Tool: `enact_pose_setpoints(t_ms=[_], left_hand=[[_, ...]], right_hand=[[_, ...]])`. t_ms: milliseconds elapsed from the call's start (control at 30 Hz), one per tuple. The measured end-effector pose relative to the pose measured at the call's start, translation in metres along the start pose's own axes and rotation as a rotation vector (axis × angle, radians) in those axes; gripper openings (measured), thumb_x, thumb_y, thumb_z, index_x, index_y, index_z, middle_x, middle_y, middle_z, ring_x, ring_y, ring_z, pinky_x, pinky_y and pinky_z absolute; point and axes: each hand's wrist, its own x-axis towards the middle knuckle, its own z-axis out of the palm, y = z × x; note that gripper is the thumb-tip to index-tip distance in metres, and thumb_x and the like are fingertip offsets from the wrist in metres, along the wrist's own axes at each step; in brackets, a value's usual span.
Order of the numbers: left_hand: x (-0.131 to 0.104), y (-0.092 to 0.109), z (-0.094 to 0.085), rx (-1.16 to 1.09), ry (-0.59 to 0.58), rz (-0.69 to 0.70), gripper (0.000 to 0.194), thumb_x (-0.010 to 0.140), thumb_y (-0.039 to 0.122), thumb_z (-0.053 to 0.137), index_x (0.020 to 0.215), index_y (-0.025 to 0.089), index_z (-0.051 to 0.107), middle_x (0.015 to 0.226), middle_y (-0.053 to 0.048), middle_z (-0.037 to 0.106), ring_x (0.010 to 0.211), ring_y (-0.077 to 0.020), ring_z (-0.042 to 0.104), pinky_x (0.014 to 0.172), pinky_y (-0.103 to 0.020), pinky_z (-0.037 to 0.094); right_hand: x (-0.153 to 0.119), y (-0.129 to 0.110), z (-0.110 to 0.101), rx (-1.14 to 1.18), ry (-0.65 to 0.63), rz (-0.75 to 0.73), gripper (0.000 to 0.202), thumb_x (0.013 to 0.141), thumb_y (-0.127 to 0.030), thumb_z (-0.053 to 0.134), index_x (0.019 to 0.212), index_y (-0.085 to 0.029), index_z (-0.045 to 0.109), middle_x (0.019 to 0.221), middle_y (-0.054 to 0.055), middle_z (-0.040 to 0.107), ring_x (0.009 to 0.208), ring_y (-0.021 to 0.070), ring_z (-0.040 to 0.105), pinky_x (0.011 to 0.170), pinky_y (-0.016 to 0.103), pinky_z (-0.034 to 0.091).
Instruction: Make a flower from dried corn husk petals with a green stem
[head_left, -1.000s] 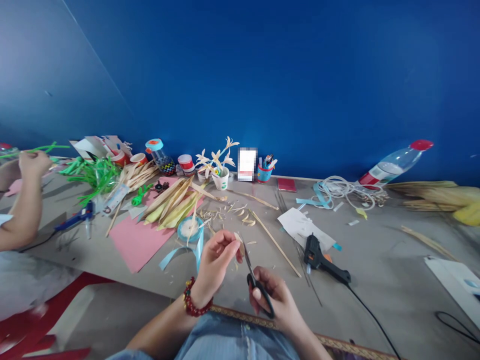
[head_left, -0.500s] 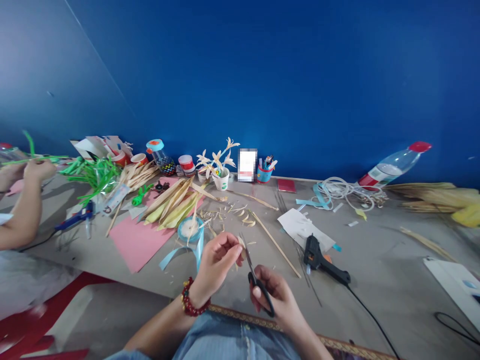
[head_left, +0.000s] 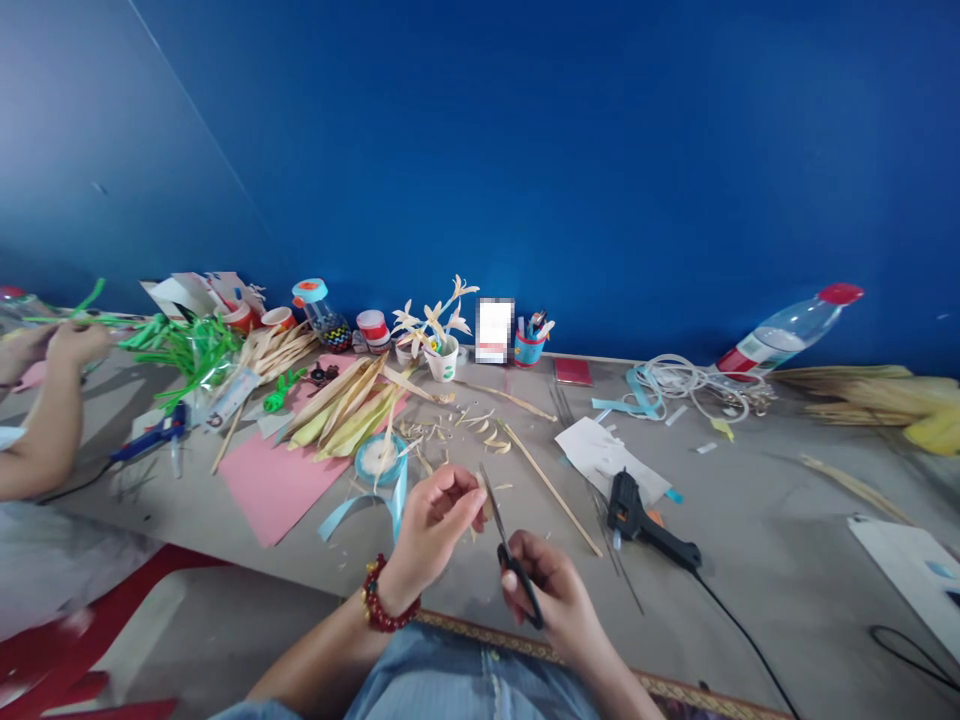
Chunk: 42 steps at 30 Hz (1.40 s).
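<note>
Left hand (head_left: pixel 442 515): could get nicked, from being just beside the blades; angled up and inward over the grey table (head_left: pixel 750 540), closed in a pinch.
Right hand (head_left: pixel 553 588): could misdirect a cut by twisting; angled in from the lower right, wrapped around the handles.
Scissors (head_left: pixel 501 530): could snag thin material; pointing up and leftward, unclear how far parted.
Pale piece (head_left: pixel 486 508): could slip if pinched loosely; between left thumb and fingers, beside the blades.

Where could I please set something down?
Bare grey table lies between the black plastic glue gun, coiled white tubing and flat white rectangular object, and also left of the pink paper sheet. It's crowded beyond the person's left hand, with yellowish dried husks.
</note>
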Motion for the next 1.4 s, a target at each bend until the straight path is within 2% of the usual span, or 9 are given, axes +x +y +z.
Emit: enact_pose_setpoints(t_ms=[100,233,467,667,933,1033,1200,1333,1400], left_hand=[[0.001,0.0,-0.001,-0.039,-0.024,0.001,0.021,0.09,0.029,0.06,0.074,0.016,0.055,0.066,0.0,0.06,0.06,-0.0112,0.054,0.061,-0.024,0.045],[0.001,0.001,-0.003,-0.028,-0.049,-0.02,0.02,0.091,0.028,0.057,0.075,0.016,0.055,0.068,0.0,0.059,0.062,-0.012,0.055,0.063,-0.025,0.045],[0.001,0.0,-0.007,0.142,-0.151,-0.055,0.016,0.091,0.024,0.054,0.078,0.016,0.056,0.069,0.001,0.054,0.063,-0.0105,0.048,0.06,-0.022,0.038],[0.006,0.002,-0.008,0.376,-0.307,-0.026,0.019,0.087,0.026,0.059,0.071,0.015,0.056,0.064,0.002,0.051,0.06,-0.0104,0.041,0.052,-0.022,0.029],[0.012,0.01,-0.015,0.383,-0.427,0.006,0.011,0.081,0.012,0.057,0.071,0.016,0.059,0.068,0.001,0.058,0.064,-0.0119,0.05,0.06,-0.022,0.038],[0.015,0.005,-0.016,0.232,-0.372,-0.008,0.008,0.082,0.016,0.06,0.074,0.016,0.059,0.07,0.0,0.056,0.067,-0.0128,0.049,0.063,-0.023,0.039],[0.006,-0.016,-0.007,-0.259,-0.075,-0.088,0.024,0.089,0.037,0.06,0.084,0.015,0.065,0.084,-0.004,0.057,0.07,-0.0131,0.05,0.068,-0.025,0.041],[-0.009,-0.028,0.013,-0.439,-0.047,-0.1,0.019,0.082,0.032,0.073,0.087,0.015,0.066,0.083,-0.003,0.06,0.072,-0.013,0.053,0.072,-0.026,0.043],[-0.012,-0.029,0.02,-0.445,0.001,-0.066,0.015,0.082,0.028,0.073,0.08,0.015,0.065,0.079,-0.002,0.058,0.072,-0.0126,0.052,0.072,-0.025,0.043]], right_hand=[[0.0,0.005,-0.002,0.054,-0.013,-0.015,0.053,0.071,-0.067,0.071,0.07,-0.022,0.042,0.047,-0.008,0.045,0.039,0.0062,0.033,0.041,0.019,0.029],[0.001,0.002,-0.008,0.09,0.056,-0.082,0.05,0.073,-0.064,0.073,0.078,-0.021,0.049,0.055,-0.004,0.054,0.042,0.007,0.035,0.042,0.02,0.026],[0.012,-0.036,-0.011,0.092,0.135,-0.175,0.044,0.068,-0.048,0.083,0.085,-0.021,0.054,0.08,0.003,0.066,0.059,0.0118,0.05,0.049,0.022,0.035],[0.028,-0.054,-0.008,0.045,0.104,-0.141,0.04,0.065,-0.034,0.086,0.085,-0.021,0.054,0.075,-0.001,0.063,0.062,0.0115,0.052,0.055,0.021,0.039],[0.029,-0.054,-0.012,-0.009,0.026,-0.132,0.037,0.061,-0.029,0.085,0.076,-0.02,0.053,0.069,-0.003,0.062,0.058,0.0096,0.048,0.052,0.019,0.036],[0.025,-0.053,-0.01,0.046,0.039,-0.135,0.04,0.059,-0.027,0.088,0.077,-0.02,0.053,0.069,-0.003,0.062,0.059,0.0099,0.05,0.053,0.019,0.038],[0.022,-0.04,-0.006,0.173,0.223,-0.289,0.038,0.066,-0.028,0.085,0.087,-0.022,0.055,0.075,-0.002,0.064,0.061,0.0104,0.053,0.054,0.02,0.042],[0.021,-0.03,-0.001,0.156,0.26,-0.341,0.035,0.069,-0.03,0.084,0.089,-0.023,0.056,0.076,-0.002,0.064,0.062,0.0118,0.055,0.058,0.023,0.046],[0.021,-0.028,0.001,0.13,0.276,-0.33,0.034,0.07,-0.032,0.083,0.089,-0.023,0.056,0.075,-0.002,0.062,0.062,0.0127,0.056,0.06,0.025,0.047]])
